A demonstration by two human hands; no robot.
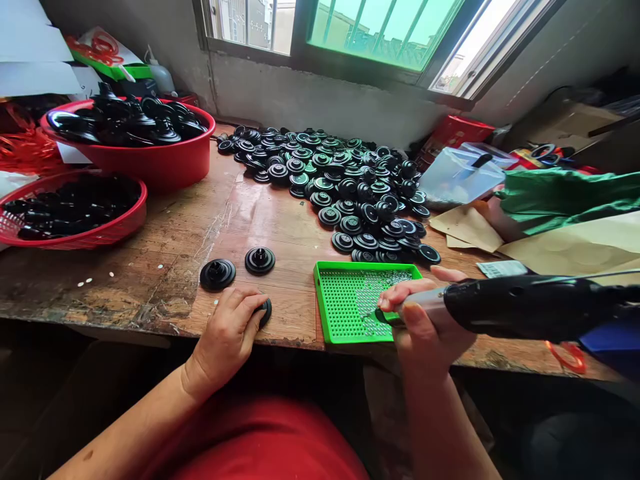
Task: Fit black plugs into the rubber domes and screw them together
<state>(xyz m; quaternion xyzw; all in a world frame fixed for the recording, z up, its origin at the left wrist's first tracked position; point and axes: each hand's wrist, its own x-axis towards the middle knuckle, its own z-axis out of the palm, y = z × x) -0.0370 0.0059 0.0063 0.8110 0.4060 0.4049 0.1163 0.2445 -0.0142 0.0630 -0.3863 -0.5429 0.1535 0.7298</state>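
Note:
My left hand [227,333] is closed on a black round disc part [267,313] at the table's front edge, its fingers hiding most of it. Two more black stepped discs lie just behind: one with a raised centre [260,260], the other a little to the left [218,274]. In my right hand [425,327] is a black and grey electric screwdriver [520,307], its tip pointing left over a green perforated tray [320,303]. Small silvery screws [373,297] lie in that tray, mostly in its right half. Whether a screw sits on the tip is too small to tell.
A large heap of black discs [345,180] covers the back of the wooden table [170,280]. On the left stand a red tub [195,157] and a red basket [135,217], both full of black parts. A clear plastic bin [460,173] and green cloth [560,200] are at right.

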